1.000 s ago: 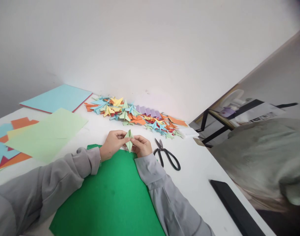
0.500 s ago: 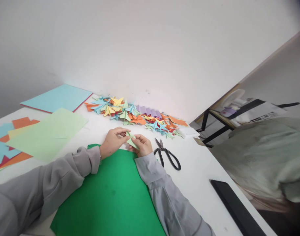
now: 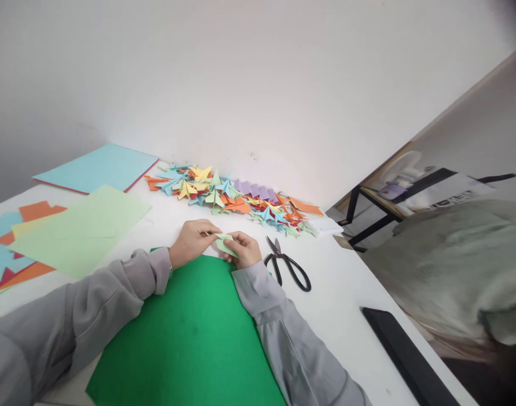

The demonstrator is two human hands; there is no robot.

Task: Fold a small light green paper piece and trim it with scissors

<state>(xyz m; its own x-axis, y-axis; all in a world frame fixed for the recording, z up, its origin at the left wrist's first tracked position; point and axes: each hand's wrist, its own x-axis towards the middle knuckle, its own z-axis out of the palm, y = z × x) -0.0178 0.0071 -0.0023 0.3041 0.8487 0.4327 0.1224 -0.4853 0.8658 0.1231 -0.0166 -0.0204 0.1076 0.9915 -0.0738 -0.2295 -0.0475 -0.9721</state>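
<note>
Right between the two hands is a small folded piece of light green paper (image 3: pixel 225 244), its longer line slanting from far left to near right. The left hand (image 3: pixel 191 243) pinches the left end, fingers nearly closed; the right hand (image 3: pixel 247 251) grips the right side, thumb on top. Neither hand is nearer. Beneath and nearer lies a green sheet (image 3: pixel 190 332); scissors (image 3: pixel 278 255), blades parted, sit just right. A pile of folded papers (image 3: pixel 236 204) stands off on the far side.
</note>
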